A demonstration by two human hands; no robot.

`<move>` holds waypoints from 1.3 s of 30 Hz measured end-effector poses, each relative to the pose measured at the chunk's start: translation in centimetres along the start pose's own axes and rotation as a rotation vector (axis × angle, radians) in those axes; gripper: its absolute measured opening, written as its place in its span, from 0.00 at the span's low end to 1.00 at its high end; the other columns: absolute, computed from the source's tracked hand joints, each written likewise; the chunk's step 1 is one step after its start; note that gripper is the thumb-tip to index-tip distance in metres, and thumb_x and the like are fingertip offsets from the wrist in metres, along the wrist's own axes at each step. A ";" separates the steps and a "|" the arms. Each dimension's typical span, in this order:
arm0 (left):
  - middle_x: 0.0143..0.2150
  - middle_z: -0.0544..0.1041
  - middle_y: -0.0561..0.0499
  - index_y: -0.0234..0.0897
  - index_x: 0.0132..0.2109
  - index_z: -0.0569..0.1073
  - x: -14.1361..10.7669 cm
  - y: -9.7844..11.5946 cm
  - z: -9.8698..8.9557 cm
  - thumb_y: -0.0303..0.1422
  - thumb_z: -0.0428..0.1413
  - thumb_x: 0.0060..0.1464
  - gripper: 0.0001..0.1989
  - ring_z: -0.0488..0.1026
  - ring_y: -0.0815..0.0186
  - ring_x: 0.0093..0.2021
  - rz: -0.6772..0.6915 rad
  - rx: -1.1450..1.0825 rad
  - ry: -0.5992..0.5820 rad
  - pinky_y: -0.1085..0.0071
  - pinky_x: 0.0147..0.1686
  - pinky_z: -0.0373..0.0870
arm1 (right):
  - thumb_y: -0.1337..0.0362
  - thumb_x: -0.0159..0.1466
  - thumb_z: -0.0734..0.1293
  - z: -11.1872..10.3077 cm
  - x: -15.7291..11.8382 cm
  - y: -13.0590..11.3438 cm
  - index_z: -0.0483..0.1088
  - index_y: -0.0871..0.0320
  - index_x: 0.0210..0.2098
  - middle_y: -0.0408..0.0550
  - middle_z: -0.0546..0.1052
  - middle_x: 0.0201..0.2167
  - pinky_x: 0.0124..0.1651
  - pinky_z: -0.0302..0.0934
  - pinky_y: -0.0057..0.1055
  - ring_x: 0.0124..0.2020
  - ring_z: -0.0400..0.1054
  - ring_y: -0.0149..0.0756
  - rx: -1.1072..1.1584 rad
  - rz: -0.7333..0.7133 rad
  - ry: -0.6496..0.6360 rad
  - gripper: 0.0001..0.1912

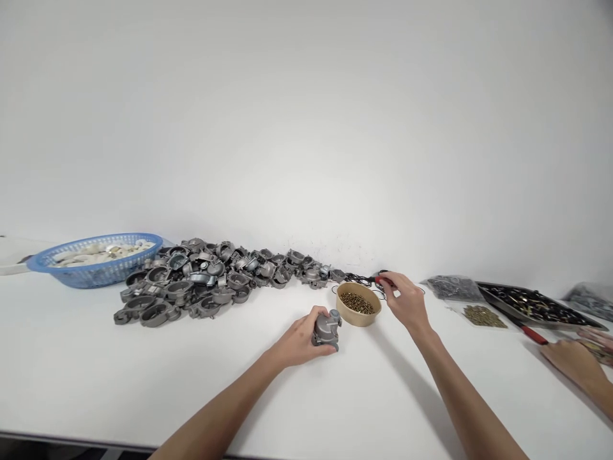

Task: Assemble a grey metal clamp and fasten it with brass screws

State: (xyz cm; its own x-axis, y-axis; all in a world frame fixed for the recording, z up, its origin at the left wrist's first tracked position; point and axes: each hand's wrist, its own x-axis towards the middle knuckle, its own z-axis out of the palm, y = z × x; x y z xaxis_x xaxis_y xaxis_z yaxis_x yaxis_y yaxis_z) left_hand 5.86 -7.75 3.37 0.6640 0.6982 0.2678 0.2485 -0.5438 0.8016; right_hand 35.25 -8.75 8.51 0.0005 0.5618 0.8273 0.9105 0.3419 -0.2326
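My left hand (304, 337) is wrapped round a grey metal housing (326, 331) and holds it at the table, in front of a round tan bowl (359, 321) with small brass screws in it. Behind and to the right of the bowl, my right hand (403, 298) pinches a red and black tool (380, 279), mostly hidden by the fingers. Dark cable lies around the tool and behind the bowl. A large heap of similar grey metal housings (211, 275) spreads to the left.
A blue basket (90, 276) of white parts stands far left. At the right lie a bag of grey parts (454, 289), a bag of brass pieces (483, 316) and a dark tray (536, 303). Another person's hand (569, 361) holds a red-handled tool (534, 335).
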 end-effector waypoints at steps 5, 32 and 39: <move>0.47 0.75 0.50 0.45 0.56 0.59 0.0 -0.1 -0.3 0.38 0.62 0.49 0.30 0.72 0.61 0.44 0.001 -0.022 -0.046 0.65 0.45 0.69 | 0.66 0.68 0.60 -3.0 4.9 -3.5 0.74 0.55 0.42 0.49 0.78 0.40 0.38 0.68 0.32 0.38 0.73 0.36 0.011 -0.257 0.020 0.10; 0.47 0.73 0.50 0.43 0.54 0.63 0.9 -0.4 -0.5 0.33 0.65 0.45 0.30 0.72 0.62 0.42 -0.041 -0.153 -0.063 0.67 0.43 0.68 | 0.72 0.66 0.57 -3.1 6.9 -9.2 0.70 0.57 0.31 0.45 0.73 0.30 0.34 0.59 0.28 0.29 0.65 0.29 0.260 -0.427 -0.506 0.13; 0.48 0.72 0.49 0.43 0.54 0.63 0.9 -0.5 -0.3 0.33 0.65 0.45 0.30 0.72 0.61 0.44 -0.040 -0.129 -0.062 0.65 0.45 0.67 | 0.72 0.66 0.57 -3.0 6.8 -9.2 0.71 0.58 0.32 0.45 0.73 0.30 0.34 0.58 0.27 0.28 0.64 0.28 0.245 -0.427 -0.522 0.13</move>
State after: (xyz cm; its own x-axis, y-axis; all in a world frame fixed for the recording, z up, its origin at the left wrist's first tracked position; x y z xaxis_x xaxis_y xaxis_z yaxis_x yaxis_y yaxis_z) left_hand 6.12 -6.67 3.38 0.6985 0.6860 0.2036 0.1861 -0.4488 0.8740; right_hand 28.08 -10.30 17.83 -0.5888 0.6074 0.5333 0.6681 0.7371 -0.1020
